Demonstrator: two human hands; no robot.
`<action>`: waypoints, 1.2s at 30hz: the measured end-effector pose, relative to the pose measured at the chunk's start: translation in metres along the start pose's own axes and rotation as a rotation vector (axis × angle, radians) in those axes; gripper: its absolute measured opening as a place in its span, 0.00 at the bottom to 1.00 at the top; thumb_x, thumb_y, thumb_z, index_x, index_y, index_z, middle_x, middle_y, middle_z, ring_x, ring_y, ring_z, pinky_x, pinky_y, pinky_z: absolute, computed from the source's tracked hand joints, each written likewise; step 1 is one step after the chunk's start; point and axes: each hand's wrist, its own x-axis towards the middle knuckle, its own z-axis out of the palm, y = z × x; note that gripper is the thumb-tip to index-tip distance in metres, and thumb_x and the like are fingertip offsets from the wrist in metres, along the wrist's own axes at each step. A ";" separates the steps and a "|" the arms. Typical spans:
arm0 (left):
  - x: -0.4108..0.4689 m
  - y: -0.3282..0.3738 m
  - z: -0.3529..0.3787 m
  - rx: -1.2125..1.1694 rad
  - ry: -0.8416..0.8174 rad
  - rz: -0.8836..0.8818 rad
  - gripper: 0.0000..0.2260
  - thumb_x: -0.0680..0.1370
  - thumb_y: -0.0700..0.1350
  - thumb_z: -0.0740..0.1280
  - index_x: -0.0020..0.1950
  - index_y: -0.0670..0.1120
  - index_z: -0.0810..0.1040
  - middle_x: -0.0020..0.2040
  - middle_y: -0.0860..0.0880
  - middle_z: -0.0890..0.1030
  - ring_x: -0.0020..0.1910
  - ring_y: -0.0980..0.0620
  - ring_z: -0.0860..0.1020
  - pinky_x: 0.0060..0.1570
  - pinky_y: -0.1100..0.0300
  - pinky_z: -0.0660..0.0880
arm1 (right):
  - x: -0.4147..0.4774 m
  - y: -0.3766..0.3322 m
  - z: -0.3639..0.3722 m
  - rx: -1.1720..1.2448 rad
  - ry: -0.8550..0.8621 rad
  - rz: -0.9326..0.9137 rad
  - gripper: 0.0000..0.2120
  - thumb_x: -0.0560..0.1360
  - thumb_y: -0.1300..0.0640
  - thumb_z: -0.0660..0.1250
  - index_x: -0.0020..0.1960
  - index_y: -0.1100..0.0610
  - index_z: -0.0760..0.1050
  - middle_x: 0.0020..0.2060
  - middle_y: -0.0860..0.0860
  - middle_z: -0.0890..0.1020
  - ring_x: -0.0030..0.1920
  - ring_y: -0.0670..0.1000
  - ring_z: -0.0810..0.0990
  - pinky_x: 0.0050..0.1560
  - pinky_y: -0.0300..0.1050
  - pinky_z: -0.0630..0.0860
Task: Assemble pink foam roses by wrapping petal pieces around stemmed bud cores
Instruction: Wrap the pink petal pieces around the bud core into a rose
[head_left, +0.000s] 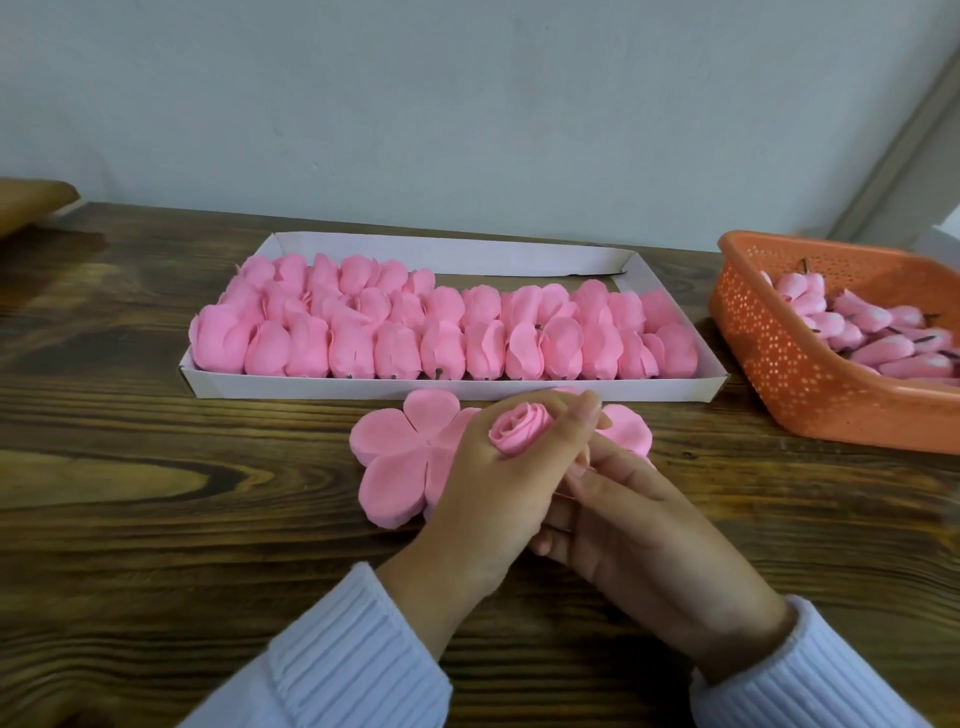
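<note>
Lighting: soft, even and fairly bright, daylight in character; source direction cannot be told. No hard highlights.

Shadows: faint and diffuse; a weak dark band under the near wall of the white tray (452, 387), a soft patch beneath the left hand (488, 483) and right hand (639, 525).

Glare: a mild sheen on the wooden surface (130, 467) toward 9 o'clock.

Focus: centre reasonably sharp; overall slightly soft, with compression smearing. The orange basket (789, 374) at 3 o'clock and the sleeves (343, 654) at 6 o'clock are blurred.

Distortion: wide-angle bowing; the surface's far edge curves, and the wall corner at 2 o'clock leans.

Colour: cool cast on the wall (467, 104).
</note>
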 end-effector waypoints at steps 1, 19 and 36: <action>0.000 0.000 0.000 0.007 0.006 -0.009 0.13 0.64 0.63 0.67 0.33 0.54 0.81 0.28 0.54 0.79 0.22 0.58 0.76 0.18 0.67 0.65 | 0.000 0.000 0.000 -0.002 0.000 0.001 0.20 0.69 0.55 0.68 0.58 0.62 0.75 0.43 0.58 0.76 0.40 0.52 0.78 0.39 0.43 0.74; 0.003 -0.001 -0.003 -0.031 0.027 0.001 0.12 0.62 0.62 0.68 0.31 0.54 0.81 0.37 0.49 0.82 0.23 0.57 0.74 0.18 0.67 0.64 | 0.005 0.001 0.004 -0.042 0.029 -0.001 0.17 0.70 0.55 0.66 0.57 0.62 0.74 0.37 0.55 0.78 0.37 0.50 0.78 0.38 0.41 0.75; 0.003 -0.003 -0.007 -0.064 -0.089 -0.005 0.13 0.63 0.60 0.70 0.40 0.54 0.84 0.23 0.53 0.75 0.18 0.58 0.67 0.21 0.66 0.66 | 0.006 0.002 0.002 0.005 0.026 -0.043 0.16 0.69 0.51 0.66 0.50 0.63 0.78 0.33 0.56 0.77 0.33 0.50 0.75 0.36 0.41 0.73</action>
